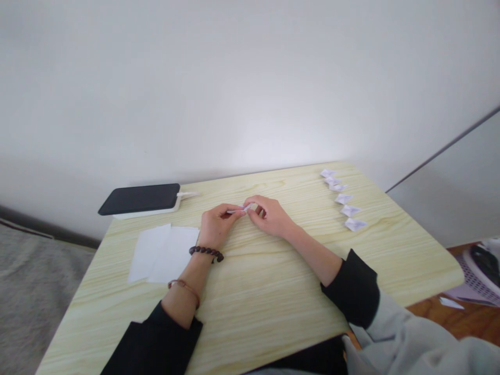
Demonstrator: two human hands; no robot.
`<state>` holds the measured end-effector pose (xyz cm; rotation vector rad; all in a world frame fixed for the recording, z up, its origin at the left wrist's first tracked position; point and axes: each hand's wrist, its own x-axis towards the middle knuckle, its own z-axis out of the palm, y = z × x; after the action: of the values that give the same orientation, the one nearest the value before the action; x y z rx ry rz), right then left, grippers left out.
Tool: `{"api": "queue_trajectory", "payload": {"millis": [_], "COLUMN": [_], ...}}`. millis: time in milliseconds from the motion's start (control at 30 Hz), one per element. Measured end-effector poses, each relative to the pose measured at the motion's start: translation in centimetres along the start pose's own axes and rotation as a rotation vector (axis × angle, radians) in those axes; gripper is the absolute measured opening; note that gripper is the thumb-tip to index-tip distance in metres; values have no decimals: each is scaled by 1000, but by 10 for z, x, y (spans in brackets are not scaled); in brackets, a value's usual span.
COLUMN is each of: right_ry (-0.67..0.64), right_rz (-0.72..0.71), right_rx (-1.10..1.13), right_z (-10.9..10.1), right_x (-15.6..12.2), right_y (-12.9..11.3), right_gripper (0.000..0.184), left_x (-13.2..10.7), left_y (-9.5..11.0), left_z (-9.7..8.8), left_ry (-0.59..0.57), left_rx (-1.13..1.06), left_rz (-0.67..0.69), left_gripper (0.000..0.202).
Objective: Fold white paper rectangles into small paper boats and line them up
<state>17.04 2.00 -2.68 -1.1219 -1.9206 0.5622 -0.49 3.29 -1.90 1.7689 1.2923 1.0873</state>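
Both of my hands meet above the middle of the wooden table, pinching one small folded white paper (245,208). My left hand (215,223), with a dark bead bracelet (206,252) at the wrist, grips the paper's left end between thumb and fingers. On the other end, my right hand (269,214) closes with thumb and forefinger. Much of the paper's shape is hidden by the fingers. Two flat white paper sheets (161,252) lie beside my left forearm, partly overlapping. Off to the right, several small pointed folded papers (344,199) stand in a row.
A black phone (142,199) rests on a white block at the back left, with a short white cable (189,194). The white wall (250,94) rises along the table's back edge. A lilac basket (474,273) and a white scrap (451,303) are on the floor at right.
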Motion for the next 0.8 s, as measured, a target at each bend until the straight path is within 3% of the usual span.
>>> {"api": "queue_trajectory", "payload": {"millis": [333,533,800], "right_ry": [-45,-15,42], "right_rz": [28,127,133], "right_rx": [2,55,54], "right_z": [-2,0,0], "right_x": [1,2,3], "right_y": [2,2,3], "right_gripper": [16,21,18], "left_x": [0,-1,0], "left_y": [3,4,4], "left_z": [-1,0,-1], "left_ry": [23,18,-11], "left_rx": [25,5,-67], "left_rz": [-59,-99,-155], "left_gripper": [19,21,28]}}
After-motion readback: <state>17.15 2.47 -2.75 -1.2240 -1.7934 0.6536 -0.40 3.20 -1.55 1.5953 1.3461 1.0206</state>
